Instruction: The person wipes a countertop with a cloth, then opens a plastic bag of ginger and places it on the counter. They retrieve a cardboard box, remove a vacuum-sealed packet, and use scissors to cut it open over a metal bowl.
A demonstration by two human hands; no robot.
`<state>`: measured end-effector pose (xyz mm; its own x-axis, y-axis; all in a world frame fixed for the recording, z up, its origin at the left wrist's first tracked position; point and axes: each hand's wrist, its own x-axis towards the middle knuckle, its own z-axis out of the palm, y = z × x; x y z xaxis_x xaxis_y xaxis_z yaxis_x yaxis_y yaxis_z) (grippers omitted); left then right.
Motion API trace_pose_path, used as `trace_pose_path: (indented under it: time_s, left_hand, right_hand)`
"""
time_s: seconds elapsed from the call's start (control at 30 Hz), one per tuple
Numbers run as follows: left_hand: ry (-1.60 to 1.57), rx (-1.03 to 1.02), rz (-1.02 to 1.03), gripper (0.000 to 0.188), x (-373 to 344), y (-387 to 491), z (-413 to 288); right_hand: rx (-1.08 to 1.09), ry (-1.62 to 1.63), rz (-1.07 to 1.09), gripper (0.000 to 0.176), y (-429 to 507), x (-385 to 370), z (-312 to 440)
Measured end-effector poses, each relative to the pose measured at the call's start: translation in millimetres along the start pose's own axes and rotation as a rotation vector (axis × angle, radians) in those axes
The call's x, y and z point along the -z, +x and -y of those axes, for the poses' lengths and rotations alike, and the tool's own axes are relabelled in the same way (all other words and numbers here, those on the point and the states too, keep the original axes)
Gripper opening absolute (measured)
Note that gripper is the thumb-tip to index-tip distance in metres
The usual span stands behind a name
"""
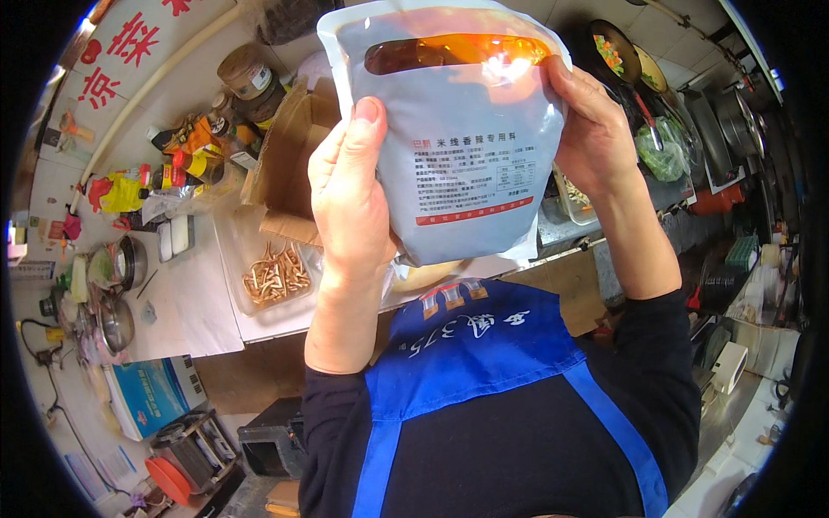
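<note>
A large grey plastic pouch (460,116) is held up in front of me, its printed back facing the camera. Through the clear window (453,53) near its upper edge shows a glossy orange-red liquid. My left hand (353,188) grips the pouch's left side, thumb lying on the front. On the opposite side my right hand (592,123) holds the upper right edge, thumb over the front corner. Behind the pouch, an open cardboard box (285,155) stands on the counter, partly hidden. A clear plastic tub (275,281) of thin brown mushroom-like pieces sits beside my left forearm.
Condiment bottles and jars (201,165) crowd the counter's back left. Metal pots (116,324) stand farther left. At right are a pan (609,52) with chopped vegetables, a plastic bag (664,149) of greens and a pot lid (741,123). The counter's front edge (272,333) runs before me.
</note>
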<state>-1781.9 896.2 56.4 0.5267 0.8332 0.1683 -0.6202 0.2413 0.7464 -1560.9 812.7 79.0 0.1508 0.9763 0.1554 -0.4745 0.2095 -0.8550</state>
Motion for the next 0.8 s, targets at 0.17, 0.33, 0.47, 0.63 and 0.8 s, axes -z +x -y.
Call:
trace_pose_path:
  time_s: [0.17, 0.33, 0.47, 0.63, 0.8]
  left_hand:
    - [-0.007, -0.021, 0.013, 0.033, 1, -4, -2]
    - [-0.010, -0.032, -0.007, 0.034, 4, -7, -3]
    - [-0.028, -0.035, -0.013, 0.034, 9, -8, -1]
    - [0.032, -0.031, -0.001, 0.036, 24, -9, 9]
    - [0.722, -0.466, -0.267, 0.026, 80, -21, 2]
  right_hand:
    - [-0.008, 0.036, 0.024, 0.033, 1, -1, -6]
    - [-0.040, 0.026, -0.017, 0.038, 4, -5, -10]
    - [-0.004, 0.038, -0.011, 0.037, 5, -11, -15]
    - [-0.047, -0.077, -0.065, 0.036, 3, -19, -22]
    - [0.029, -0.220, -0.309, 0.030, -25, -1, -24]
